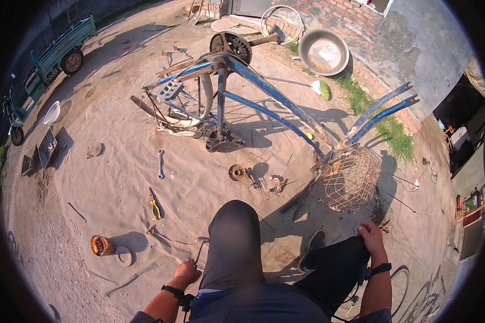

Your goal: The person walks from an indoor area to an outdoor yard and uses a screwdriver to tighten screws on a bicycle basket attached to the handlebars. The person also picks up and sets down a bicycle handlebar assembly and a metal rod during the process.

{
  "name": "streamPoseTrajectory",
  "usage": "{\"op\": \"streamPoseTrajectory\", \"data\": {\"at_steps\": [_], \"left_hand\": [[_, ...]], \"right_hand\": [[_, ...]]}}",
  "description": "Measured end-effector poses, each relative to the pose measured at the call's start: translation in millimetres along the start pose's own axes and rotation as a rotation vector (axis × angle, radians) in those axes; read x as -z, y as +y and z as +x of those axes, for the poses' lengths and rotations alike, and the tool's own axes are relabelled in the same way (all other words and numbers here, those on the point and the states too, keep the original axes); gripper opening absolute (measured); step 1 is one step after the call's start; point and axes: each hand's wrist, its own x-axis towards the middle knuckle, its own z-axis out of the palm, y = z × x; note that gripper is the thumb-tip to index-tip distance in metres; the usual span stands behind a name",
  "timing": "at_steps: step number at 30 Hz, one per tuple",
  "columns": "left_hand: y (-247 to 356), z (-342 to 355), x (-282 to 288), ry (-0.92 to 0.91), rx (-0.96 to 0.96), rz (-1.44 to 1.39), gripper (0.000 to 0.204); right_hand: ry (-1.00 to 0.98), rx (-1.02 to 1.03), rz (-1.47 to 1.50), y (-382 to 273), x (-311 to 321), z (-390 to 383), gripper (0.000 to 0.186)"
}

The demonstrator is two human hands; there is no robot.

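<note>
My left hand (187,273) is closed on a thin, dark bent rod (200,250), beside my left knee. My right hand (371,237) lies on my right knee, fingers apart, holding nothing visible. In front of me a rusty blue bicycle frame (269,97) is propped on the ground, with a chainring (237,47) at its top and a grey pedal (170,90) at the left. A rusty wire basket (355,177) is at the frame's right end. A hub-like round part (236,172) lies ahead of my left knee. Left of it are yellow-handled pliers (155,209) and a wrench (160,164).
A can of brown grease-like stuff (101,246) stands beside a ring (123,255) at left. Farther off are a dustpan-like metal box (47,152), a green cargo tricycle (65,51), a large basin (323,52), a green-bristled broom (320,90) and a wheel rim (262,24) near the brick wall.
</note>
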Motion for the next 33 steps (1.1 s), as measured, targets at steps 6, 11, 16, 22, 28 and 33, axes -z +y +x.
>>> {"op": "streamPoseTrajectory", "data": {"at_steps": [6, 11, 16, 22, 28, 33], "left_hand": [[-0.9, -0.4, -2.1, 0.007, 0.007, -0.011, 0.047], [1.6, -3.9, 0.2, 0.002, 0.002, -0.019, 0.043], [1.7, -5.6, 1.7, 0.022, 0.000, -0.027, 0.040], [-2.6, -2.4, -3.4, 0.023, 0.002, -0.036, 0.042], [-2.8, 1.2, 3.4, 0.081, 0.021, -0.107, 0.053], [20.5, -1.4, 20.0, 0.086, 0.014, -0.121, 0.054]], "right_hand": [[-0.004, 0.004, 0.013, 0.3, 0.3, 0.7, 0.032], [0.000, 0.008, 0.001, 1.6, 0.6, 1.7, 0.032], [-0.006, 0.024, 0.007, 9.4, 1.6, 5.9, 0.031], [-0.005, 0.007, 0.012, 8.3, 1.4, 3.7, 0.031], [-0.010, 0.015, -0.019, 3.1, -0.9, -1.3, 0.032], [0.000, 0.020, -0.069, -4.2, 0.9, -5.1, 0.035]]}}
